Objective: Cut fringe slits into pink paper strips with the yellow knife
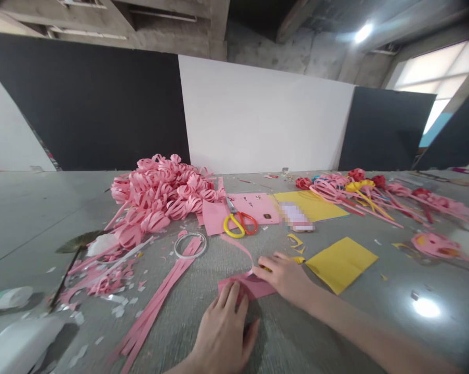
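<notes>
The sheet [258, 291] is pressed down by the left hand [225, 324], fingers flat; can't tell what's pinched by the right hand [287, 280] at its far side. Strips [167, 286] are already cut, loops [160, 191] heaped beyond; sheet's seemingly left unfinished.

The left hand [223, 324] is held palm down, its fingers slightly bent and pointed forward, its thumb spread out to the right. The left wrist [192, 363] is cut off by the bottom edge of the view. The right forearm [359, 324] is stretched in, bare, from the lower right; the right hand [289, 278] is turned leftward, its palm hidden from view.
</notes>
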Demonstrator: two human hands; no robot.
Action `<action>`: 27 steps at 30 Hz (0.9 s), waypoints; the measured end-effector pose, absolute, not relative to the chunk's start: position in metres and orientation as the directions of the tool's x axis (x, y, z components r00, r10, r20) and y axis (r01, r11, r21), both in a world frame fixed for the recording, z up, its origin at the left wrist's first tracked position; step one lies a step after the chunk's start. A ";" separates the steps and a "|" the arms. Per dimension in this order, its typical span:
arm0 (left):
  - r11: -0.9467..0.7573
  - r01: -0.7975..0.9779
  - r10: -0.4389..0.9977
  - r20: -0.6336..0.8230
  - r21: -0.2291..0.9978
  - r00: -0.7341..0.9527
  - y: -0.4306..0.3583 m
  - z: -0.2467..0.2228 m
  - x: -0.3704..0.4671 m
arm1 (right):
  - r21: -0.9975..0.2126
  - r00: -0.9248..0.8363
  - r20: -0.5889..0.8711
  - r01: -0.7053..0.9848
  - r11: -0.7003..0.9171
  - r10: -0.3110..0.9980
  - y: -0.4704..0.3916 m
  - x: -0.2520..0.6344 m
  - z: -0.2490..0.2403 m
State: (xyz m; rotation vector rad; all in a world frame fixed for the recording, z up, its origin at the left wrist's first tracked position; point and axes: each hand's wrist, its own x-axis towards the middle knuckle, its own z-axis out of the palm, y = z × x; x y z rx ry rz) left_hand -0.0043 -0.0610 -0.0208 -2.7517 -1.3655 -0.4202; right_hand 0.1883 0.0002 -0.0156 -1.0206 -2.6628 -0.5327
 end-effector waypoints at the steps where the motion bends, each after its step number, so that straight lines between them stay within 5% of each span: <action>1: -0.604 0.793 0.783 0.249 0.085 0.570 -0.062 -0.020 -0.004 | 0.249 -0.725 0.347 0.683 0.687 0.595 0.000 0.188 -0.016; 27: -0.576 0.817 0.801 0.211 0.021 0.560 -0.065 -0.013 0.000 | 0.208 -0.716 0.257 0.697 0.686 0.650 -0.001 0.180 -0.004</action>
